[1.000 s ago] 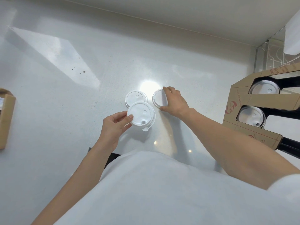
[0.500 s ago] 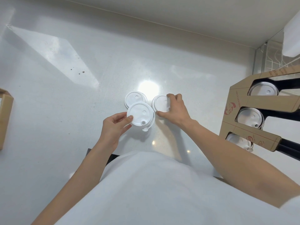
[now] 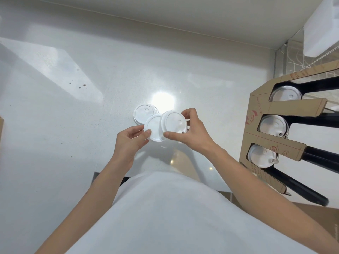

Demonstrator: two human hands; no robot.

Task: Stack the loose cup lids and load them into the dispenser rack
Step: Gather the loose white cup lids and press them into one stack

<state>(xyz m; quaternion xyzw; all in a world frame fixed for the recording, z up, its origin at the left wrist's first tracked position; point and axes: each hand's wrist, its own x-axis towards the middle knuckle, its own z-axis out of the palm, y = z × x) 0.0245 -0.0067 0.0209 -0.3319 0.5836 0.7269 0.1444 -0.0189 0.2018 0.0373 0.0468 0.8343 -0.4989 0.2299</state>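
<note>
- Lids are spread over three spots at the middle of the white counter (image 3: 55, 125): one lid in the left hand (image 3: 131, 139), one lid in the right hand (image 3: 190, 133), and a third lid (image 3: 142, 114) lying flat on the counter just behind them
- One lid, the left-hand lid (image 3: 153, 129), is pinched at its near-left rim between thumb and fingers, so the hand is closed on it, and it is held roughly level
- One more, the right-hand lid (image 3: 173, 121), is clamped across its width, thumb at the near rim and fingers over the far rim; it is tilted and overlaps the right edge of the left-hand lid
- A misnest is judged the main risk: with the upper lid tilted and off-centre, it could be pressed down askew and left riding on the lower rim instead of seating
- Sip spouts that are not lined up could also keep the pair from closing, and a rocking stack would be hard to load
- A slip is possible, since each lid is gripped only at thin plastic edges; too hard a squeeze could buckle one
- The dispenser rack (image 3: 286, 109), a cardboard holder at the right, is well apart from both hands and already shows lids in its three visible slots, so free space cannot be told
</note>
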